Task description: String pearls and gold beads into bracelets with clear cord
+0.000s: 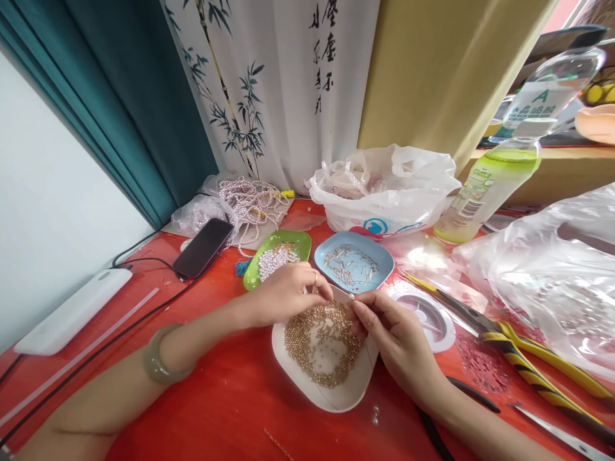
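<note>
Over the far side of a white dish [331, 402] of small gold beads [300, 336], my left hand [291, 291] has its fingers closed in a pinch; what they hold, if anything, is hidden. At the dish's right edge, thumb and forefinger of my right hand [396, 330] pinch a small white pearl bead [352, 296]. Just beyond my left hand, a green dish [302, 239] contains pearl beads [273, 261] and some gold pieces. Thin metal pins [353, 267] lie in the blue dish [387, 261] behind both hands.
Yellow-and-black pliers [521, 358], a white spool [444, 330] and a drink bottle [494, 182] are at right. Plastic bags [384, 205] and pearl strands [252, 198] line the back. A phone [204, 248], cable and white power strip [72, 310] lie left. Loose pearls [375, 416] sit in front.
</note>
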`<state>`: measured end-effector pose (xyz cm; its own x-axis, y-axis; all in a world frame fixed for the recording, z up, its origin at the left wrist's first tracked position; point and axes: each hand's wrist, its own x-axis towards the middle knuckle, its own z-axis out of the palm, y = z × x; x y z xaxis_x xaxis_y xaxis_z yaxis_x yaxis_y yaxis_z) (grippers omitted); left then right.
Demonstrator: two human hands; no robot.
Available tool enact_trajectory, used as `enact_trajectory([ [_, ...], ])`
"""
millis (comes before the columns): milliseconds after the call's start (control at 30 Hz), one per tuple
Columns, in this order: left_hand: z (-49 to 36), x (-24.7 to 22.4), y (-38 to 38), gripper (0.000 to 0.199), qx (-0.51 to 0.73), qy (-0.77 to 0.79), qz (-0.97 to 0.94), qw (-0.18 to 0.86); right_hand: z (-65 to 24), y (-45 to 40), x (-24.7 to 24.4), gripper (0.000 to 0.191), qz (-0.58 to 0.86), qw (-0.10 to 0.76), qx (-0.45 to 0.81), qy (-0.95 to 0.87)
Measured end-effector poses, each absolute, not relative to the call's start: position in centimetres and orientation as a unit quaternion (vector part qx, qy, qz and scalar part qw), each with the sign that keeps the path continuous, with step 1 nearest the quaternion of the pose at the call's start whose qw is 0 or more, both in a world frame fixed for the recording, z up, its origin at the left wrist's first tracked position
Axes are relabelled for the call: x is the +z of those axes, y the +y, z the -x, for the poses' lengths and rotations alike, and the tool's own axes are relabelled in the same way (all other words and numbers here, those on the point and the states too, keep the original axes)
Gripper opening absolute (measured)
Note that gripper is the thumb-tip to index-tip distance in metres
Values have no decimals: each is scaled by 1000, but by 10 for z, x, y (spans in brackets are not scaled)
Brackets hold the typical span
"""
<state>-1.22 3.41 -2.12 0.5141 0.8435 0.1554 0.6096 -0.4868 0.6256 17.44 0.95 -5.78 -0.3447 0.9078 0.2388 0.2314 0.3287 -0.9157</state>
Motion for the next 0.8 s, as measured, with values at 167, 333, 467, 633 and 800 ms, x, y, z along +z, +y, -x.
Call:
enact_trajectory([
  [167,12,-24,30,15,133,406,-890,160,-176,9,-58,18,403,412,426,-698],
  [333,11,-27,27,14,84,393,-908,117,-175,10,-58,18,406,412,418,-701],
  [467,10,-29,26,15,62,379,-920,81,-175,11,-59,18,406,409,418,-702],
  [633,8,-32,25,15,51,376,-923,64,-175,10,-59,18,402,409,418,-705],
  [800,5,-31,22,12,52,400,-913,68,-176,8,-58,19,401,407,424,-703],
])
